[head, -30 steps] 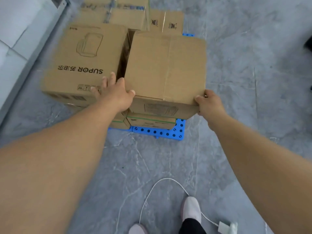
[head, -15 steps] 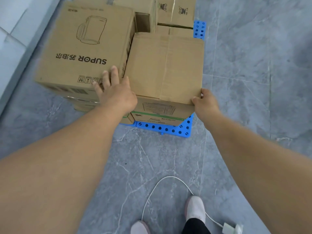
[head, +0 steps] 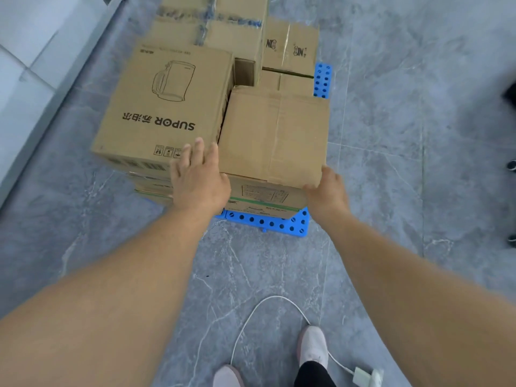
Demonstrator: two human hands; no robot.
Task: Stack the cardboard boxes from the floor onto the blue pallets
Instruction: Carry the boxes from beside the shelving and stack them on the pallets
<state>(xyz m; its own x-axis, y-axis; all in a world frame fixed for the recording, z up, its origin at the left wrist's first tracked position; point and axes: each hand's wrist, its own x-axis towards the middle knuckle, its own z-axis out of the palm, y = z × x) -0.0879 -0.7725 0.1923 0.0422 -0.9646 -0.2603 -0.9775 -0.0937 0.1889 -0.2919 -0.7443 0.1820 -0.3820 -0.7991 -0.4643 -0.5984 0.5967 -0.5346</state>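
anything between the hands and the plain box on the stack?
Nothing visible. The left hand lies at the near left corner of the plain box, beside the SUPOR box; the right hand touches its near right corner. The box already sits on the stack over the blue pallet.

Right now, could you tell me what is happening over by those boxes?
A person is stacking cardboard boxes on a blue pallet. The plain box sits on top of the stack beside the SUPOR box. The left hand, fingers straight, lies at the near corners where the two boxes meet, and the right hand touches the plain box's near right corner. A white cable lies on the floor by the person's feet.
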